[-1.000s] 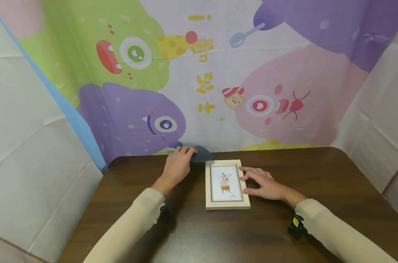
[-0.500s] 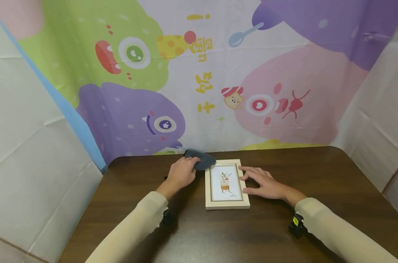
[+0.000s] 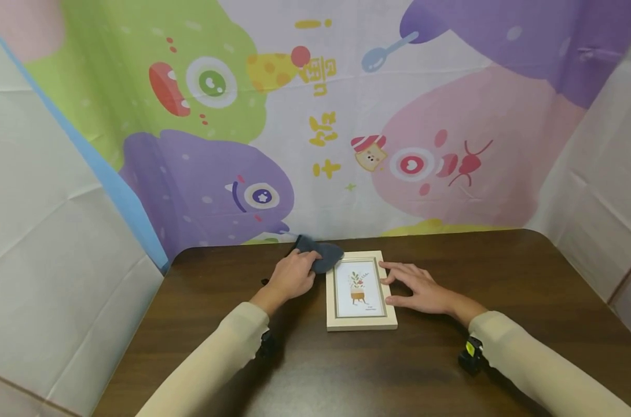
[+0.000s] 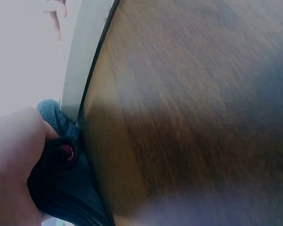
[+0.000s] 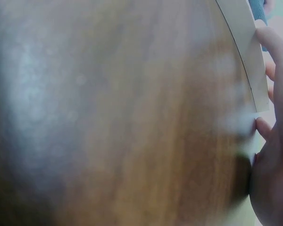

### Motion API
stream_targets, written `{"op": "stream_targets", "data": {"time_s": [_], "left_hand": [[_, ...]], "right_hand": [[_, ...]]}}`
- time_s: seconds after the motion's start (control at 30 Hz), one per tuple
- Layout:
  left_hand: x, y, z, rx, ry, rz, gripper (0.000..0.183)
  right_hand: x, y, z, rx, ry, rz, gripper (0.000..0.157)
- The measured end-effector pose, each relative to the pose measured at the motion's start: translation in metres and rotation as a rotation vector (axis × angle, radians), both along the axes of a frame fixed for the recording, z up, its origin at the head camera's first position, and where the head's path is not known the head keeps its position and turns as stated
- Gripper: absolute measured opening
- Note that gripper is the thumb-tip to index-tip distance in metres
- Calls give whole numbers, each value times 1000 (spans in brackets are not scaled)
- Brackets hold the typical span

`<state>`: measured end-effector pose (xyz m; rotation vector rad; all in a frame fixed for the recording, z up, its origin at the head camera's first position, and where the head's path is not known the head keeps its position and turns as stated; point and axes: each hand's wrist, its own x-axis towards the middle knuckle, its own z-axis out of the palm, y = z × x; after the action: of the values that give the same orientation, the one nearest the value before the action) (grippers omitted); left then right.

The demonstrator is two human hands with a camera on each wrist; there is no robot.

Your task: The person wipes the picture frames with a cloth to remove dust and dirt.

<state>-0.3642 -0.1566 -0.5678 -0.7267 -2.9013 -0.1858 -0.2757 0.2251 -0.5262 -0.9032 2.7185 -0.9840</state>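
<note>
A cream picture frame (image 3: pixel 361 325) lies flat on the table, around a print of a potted plant. My left hand (image 3: pixel 292 274) grips a dark blue-grey cloth (image 3: pixel 328 260), whose right end overlaps the frame's upper left corner. In the left wrist view the cloth (image 4: pixel 49 111) bunches under the curled fingers, right at the frame's corner. On the opposite side, my right hand (image 3: pixel 418 289) rests its spread fingertips along the frame's right edge. The right wrist view shows those fingers touching the side of the frame (image 5: pixel 252 59).
The dark brown wooden table (image 3: pixel 341 376) has rounded back corners. A printed cloth backdrop (image 3: pixel 347 208) with cartoon monsters hangs right behind its back edge. Pale sheets (image 3: pixel 44 231) stand on both sides. A black wrist camera (image 3: pixel 470 360) sits under the right sleeve.
My left hand has moved right and slightly nearer, bringing the cloth from beyond the frame's upper left corner onto it. The right hand and the frame have stayed in place.
</note>
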Motion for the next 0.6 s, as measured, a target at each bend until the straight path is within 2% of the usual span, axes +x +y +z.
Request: {"op": "stream_targets", "data": {"time_s": [0.27,0.4,0.43,0.6], "left_hand": [[1,0,-1,15,4,-14,44],[5,-1,0,25,6,-28,44],[13,0,8,20,13,-32,43],[31,1,22,45,-7,-45,42]], "right_hand": [[1,0,2,3,-24,-8,22],[1,-1,2,6,-25,-8,22],[1,-1,2,6,-24,-5,22],[1,-1,1,9,-21,-4,22]]}}
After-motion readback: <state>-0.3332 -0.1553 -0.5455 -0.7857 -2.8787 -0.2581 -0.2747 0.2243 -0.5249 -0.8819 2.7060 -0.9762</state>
